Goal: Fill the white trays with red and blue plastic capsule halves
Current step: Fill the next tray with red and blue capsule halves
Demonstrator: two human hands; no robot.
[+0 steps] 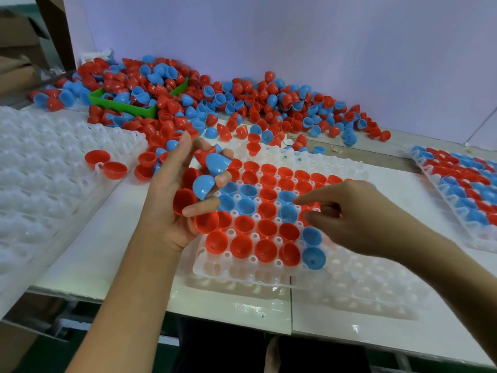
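Several rows of red and blue capsule halves (265,230) sit open side up in the pockets of the white tray (357,289) at the middle of the table (88,254); its near rows and right-hand pockets are unfilled, and it rests on at least one more tray of the same kind. Left hand (172,200): palm up over the tray's left edge, fingers curled around a handful of loose halves, two blue and several red. Right hand (357,214): over the tray's right part, index finger stretched to a blue half in the fourth row, other fingers loosely bent; whether it pinches anything cannot be told. Loose pile of red and blue halves (269,103): spread along the far edge of the table against the pale wall (322,36), partly burying a green bin (126,107). Stack of unfilled trays (40,168): at left, two red halves (106,164) lying on it. Filled tray (462,189): at the right edge, well apart from the hands
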